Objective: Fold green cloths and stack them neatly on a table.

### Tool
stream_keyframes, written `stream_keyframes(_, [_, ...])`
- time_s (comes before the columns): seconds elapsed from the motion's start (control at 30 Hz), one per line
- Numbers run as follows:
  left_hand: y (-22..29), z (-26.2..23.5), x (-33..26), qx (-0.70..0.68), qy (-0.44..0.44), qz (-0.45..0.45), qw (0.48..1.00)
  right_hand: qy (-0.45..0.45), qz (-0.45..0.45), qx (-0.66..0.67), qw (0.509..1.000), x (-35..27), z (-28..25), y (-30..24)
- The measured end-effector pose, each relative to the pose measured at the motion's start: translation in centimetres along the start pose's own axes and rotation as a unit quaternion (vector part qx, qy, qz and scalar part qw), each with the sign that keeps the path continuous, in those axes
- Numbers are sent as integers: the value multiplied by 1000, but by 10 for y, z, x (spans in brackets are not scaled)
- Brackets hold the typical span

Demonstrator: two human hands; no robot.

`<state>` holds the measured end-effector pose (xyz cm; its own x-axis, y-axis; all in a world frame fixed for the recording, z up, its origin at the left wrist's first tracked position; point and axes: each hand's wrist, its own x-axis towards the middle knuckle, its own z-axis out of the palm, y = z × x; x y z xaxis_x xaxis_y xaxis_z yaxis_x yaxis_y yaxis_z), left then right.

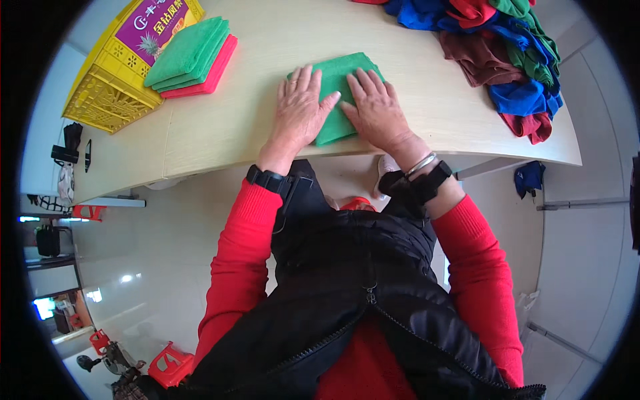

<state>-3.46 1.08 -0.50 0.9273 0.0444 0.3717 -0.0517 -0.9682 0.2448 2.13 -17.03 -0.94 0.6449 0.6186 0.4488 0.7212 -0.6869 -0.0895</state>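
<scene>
A folded green towel (pixel 338 127) lies flat on the table in front of me, near its front edge. My left hand (pixel 299 110) rests on the towel's left side, palm down with the fingers stretched out. On its right side lies my right hand (pixel 377 110), also flat, fingers a little apart. Both hands press on the cloth without gripping it, and they cover part of it. To the left, a stack of folded green towels (pixel 190 57) sits on top of a folded red towel (pixel 215 75).
A yellow plastic crate (pixel 107 97) with a purple label stands at the table's left. Loose blue, green, red and brown cloths (pixel 513 67) are heaped at the right end. The pale wooden table (pixel 227 133) has a curved-looking front edge. A red stool (pixel 171 365) stands on the floor.
</scene>
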Motion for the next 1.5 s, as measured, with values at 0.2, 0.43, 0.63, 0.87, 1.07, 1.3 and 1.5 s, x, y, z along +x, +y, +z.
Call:
stream_keyframes(0.2, [-15,18,-18,13,25,7,1000,-21,-27,66,997,0,-1,-9])
stream_keyframes(0.43, [11,30,-16,-47,1,-41,998,-93,-69,13,993,-14,-13,13])
stream_keyframes(0.63, [31,-1,-8,-54,-54,-67,995,-95,-70,82,990,-47,-32,12])
stream_keyframes(0.87, [60,32,-17,-66,-5,16,998,-56,-76,52,994,-50,-8,38])
stream_keyframes(1.07, [21,10,-8,-67,60,12,996,10,-70,63,996,-53,-67,-13])
stream_keyframes(1.3, [-21,10,8,-20,84,-14,996,-25,53,90,994,-67,-64,5])
stream_keyframes(1.5, [28,-47,-28,-49,-59,-118,990,26,39,6,999,-43,-56,48])
